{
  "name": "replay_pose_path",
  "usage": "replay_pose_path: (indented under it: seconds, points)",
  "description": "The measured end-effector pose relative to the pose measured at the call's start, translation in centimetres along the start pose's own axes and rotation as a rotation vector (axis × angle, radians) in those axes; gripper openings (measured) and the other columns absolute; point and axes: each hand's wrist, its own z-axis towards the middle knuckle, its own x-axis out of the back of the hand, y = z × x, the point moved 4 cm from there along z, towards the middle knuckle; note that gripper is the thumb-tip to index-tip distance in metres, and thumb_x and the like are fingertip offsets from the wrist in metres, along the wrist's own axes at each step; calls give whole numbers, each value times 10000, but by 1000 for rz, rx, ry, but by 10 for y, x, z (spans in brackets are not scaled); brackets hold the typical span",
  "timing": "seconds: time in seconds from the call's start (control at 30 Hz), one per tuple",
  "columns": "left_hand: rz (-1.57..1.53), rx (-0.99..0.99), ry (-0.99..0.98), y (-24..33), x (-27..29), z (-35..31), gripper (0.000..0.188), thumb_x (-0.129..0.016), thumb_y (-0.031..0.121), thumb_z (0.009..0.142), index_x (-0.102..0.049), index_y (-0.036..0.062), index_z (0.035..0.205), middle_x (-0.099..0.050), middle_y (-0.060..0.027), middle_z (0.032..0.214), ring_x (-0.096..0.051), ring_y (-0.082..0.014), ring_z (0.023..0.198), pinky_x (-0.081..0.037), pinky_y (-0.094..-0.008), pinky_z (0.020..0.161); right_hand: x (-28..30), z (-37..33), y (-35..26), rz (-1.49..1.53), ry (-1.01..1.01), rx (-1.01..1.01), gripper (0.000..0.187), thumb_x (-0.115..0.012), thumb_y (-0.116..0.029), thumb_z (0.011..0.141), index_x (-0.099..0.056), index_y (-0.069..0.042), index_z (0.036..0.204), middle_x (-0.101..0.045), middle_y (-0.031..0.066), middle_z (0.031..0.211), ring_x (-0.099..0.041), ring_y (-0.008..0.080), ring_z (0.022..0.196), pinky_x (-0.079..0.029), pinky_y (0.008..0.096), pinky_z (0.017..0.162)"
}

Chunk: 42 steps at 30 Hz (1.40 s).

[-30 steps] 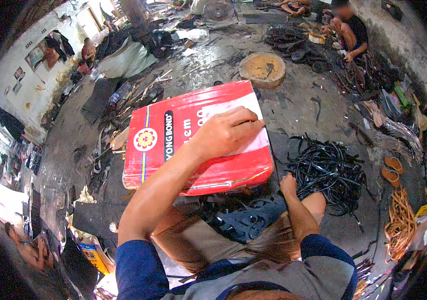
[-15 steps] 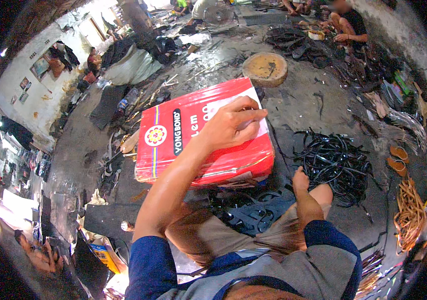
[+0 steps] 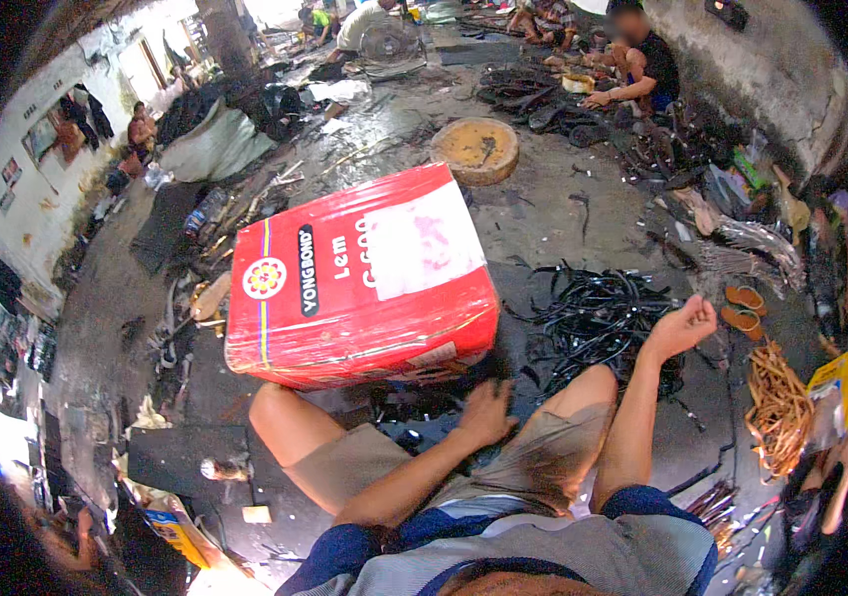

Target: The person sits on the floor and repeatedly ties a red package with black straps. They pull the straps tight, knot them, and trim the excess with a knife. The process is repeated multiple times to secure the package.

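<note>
A large red carton [image 3: 344,343] stands in front of my knees, with a pale torn-looking patch on its top. Between my thighs, close to the carton's near side, my left hand [image 3: 486,412] is low over dark pieces [image 3: 406,437]; its fingers look loosely stretched, slightly blurred, and no held thing shows. My right hand [image 3: 684,326] is raised beside my right knee, at the right edge of a tangled heap of shiny black strips [image 3: 598,313]. Its fingers are curled closed. Whatever lies inside them, if anything, is hidden.
Beyond the carton lies a round wooden block [image 3: 475,149]. To the right are orange-brown sandals [image 3: 744,310] and a bundle of tan strips [image 3: 777,412]. A person in black [image 3: 657,70] sits at the far right by dark pieces. A dark mat [image 3: 185,457] lies at left.
My left hand has left the carton's top and dropped between my thighs. My right hand has lifted from beside the black strips, up and to the right. The view has shifted.
</note>
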Motion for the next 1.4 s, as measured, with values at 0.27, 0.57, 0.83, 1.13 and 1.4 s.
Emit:
replay_pose_path:
  seconds: [0.27,0.57,0.83,1.13,1.4]
  points:
    - [-97,196,-479,-55,-70,-19,592,-745,398,852,-617,20,1289,-666,-264,1222,-662,-439,1101,-533,-525,938,41,-73,-54,90,-1239,-217,101,-688,-110,927,-658,-69,1014,-658,10,838,-609,108,727,-514,284,680]
    - [-193,36,130,58,185,-49,509,-840,481,743,-682,67,993,-636,-135,914,-679,-368,838,-558,-480,766,64,-163,-136,196,-2050,-154,281,-735,-255,920,-718,-54,1117,-696,102,917,-680,234,891,-536,327,833]
    - [-353,-234,466,51,211,-65,446,-868,334,741,-680,43,1022,-662,-118,946,-676,-319,792,-544,-406,762,32,-143,-211,266,-1820,699,87,-796,-136,815,-732,-78,827,-696,63,912,-679,230,853,-509,311,712]
    - [-1133,118,112,8,230,-113,154,-748,146,935,-697,6,971,-662,20,854,-590,-49,847,-497,-252,746,-8,-97,-267,31,-2067,414,168,-813,-191,822,-723,-55,863,-708,84,769,-689,168,749,-522,319,683]
    - [-576,408,598,-87,393,-193,175,-746,169,822,-645,51,741,-613,36,676,-568,-67,681,-465,-254,675,-88,-82,-277,158,-2105,130,131,-763,-157,871,-702,-42,879,-633,-30,763,-568,57,706,-470,248,648]
